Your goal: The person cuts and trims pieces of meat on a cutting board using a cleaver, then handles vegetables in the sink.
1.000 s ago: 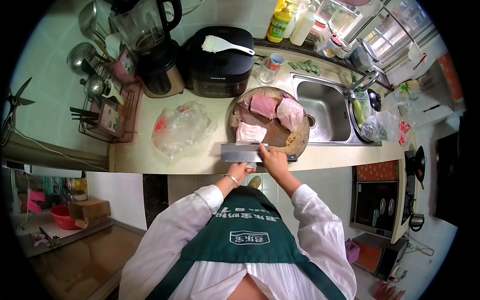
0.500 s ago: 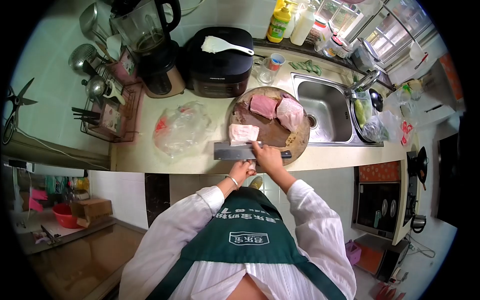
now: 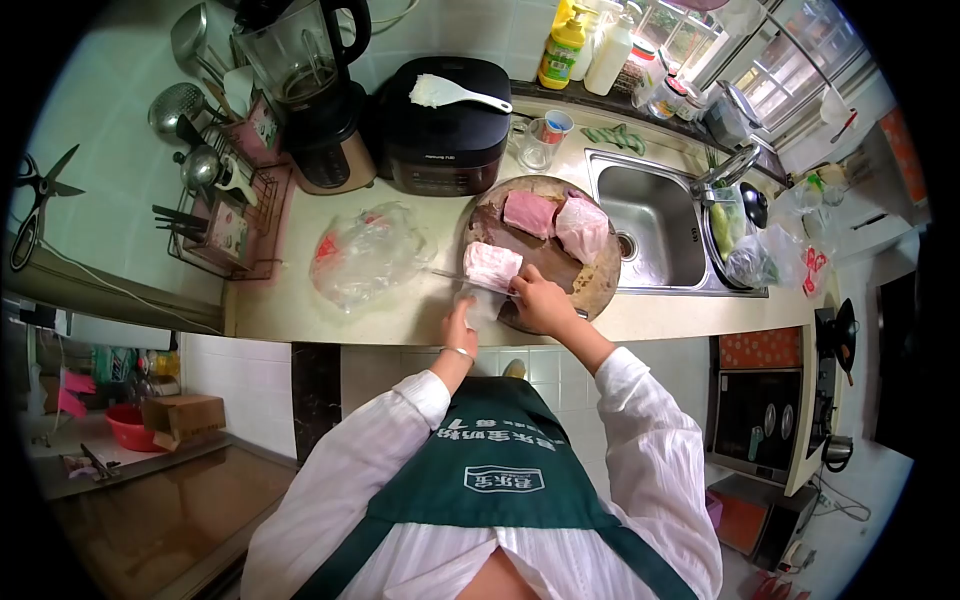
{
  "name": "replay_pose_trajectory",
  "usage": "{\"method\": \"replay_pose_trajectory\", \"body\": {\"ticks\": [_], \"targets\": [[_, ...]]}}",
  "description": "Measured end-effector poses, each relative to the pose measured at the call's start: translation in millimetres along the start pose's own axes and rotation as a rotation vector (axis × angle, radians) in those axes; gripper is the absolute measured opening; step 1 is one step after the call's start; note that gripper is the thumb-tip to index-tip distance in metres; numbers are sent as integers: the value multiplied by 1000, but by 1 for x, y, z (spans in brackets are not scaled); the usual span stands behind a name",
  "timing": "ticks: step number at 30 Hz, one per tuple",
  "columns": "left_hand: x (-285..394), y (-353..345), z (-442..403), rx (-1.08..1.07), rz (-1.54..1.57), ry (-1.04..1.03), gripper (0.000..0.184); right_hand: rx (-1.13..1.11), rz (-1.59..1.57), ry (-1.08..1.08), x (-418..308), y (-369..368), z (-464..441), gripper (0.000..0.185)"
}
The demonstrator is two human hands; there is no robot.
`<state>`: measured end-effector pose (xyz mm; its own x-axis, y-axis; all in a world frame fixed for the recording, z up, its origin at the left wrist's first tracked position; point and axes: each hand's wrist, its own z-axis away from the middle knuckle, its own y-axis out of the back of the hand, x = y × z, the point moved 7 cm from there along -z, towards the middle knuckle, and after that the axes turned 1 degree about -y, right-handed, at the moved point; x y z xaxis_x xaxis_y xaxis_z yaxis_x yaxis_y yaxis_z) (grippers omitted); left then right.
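Daylight admitted through window (image 3: 768,85) at upper right — panes partly washed out. Worktop (image 3: 270,312) evenly lit; glints thrown back by sink (image 3: 650,225). Left fingers (image 3: 459,313) slightly smeared by blur. Straight lines bowed by wide lens — corners blacked out.

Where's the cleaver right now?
Near the centre of the head view: the cleaver is in the right hand, its blade along the near side of the nearest meat piece on the round cutting board.
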<state>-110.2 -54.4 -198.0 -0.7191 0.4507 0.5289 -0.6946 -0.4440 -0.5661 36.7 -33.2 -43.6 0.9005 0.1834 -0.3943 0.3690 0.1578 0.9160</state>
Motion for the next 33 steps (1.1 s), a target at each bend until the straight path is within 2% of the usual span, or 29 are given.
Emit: {"method": "replay_pose_trajectory", "body": {"ticks": [1,3,4,6,10,15,19,21,24,27,29,33], "targets": [[-1,-1,-1,1,4,0,23,-2,3,2,-3,1,1,26],[-5,-11,-1,-85,301,83,21,-29,76,4,-10,0,-1,26],[-4,-13,0,-84,309,76,21,-31,81,13,-14,-1,-2,26],[-4,-18,1,-157,358,63,20,-5,119,-98,-15,-3,-5,28],[-22,-9,-18,-168,429,68,16,16,125,-118,-14,-6,-14,26],[-42,-38,3,-199,342,20,11,14,143,-96,1,1,-5,22],[-71,-43,9,-169,374,55,15,-18,186,-94,21,10,6,20],[-67,-51,18,-224,453,24,15,-27,208,-39,20,8,11,20],[-45,-69,46,-261,402,-32,17,-22,227,43,13,-2,13,22],[-50,-60,44,-253,323,-54,23,16,244,38,16,-14,14,23],[-46,-55,36,-254,229,-187,29,0,300,46,23,-16,19,23],[-46,-53,45,-191,162,-161,32,-80,315,2,36,-14,21,25]]}}
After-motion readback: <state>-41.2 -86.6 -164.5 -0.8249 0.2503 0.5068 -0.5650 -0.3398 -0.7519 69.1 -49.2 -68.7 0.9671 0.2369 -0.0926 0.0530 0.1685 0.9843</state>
